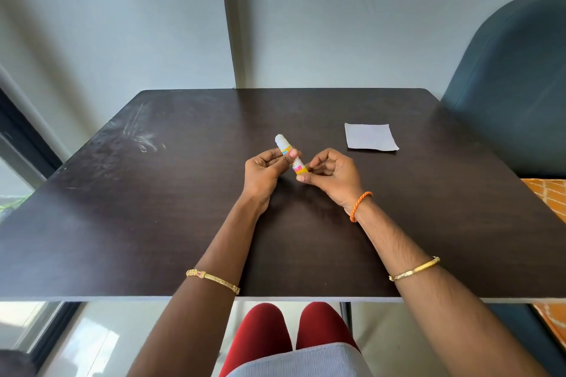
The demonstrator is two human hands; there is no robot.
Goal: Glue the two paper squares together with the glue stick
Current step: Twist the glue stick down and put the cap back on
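Observation:
A glue stick (288, 154) with a white cap and a yellow, pink and blue label is held tilted above the middle of the dark table (153, 223). My left hand (263, 171) grips its upper body, with the cap pointing up and away. My right hand (330, 173) pinches its yellow lower end between thumb and fingers. A white paper square (370, 136) lies flat on the table to the right, beyond my right hand. I cannot tell whether it is one sheet or two stacked.
A dark blue chair (514, 86) stands at the table's right side, with an orange patterned cloth (548, 196) beside the edge. A grey wall is behind the far edge. A window frame (21, 131) runs along the left. My knees show under the near edge.

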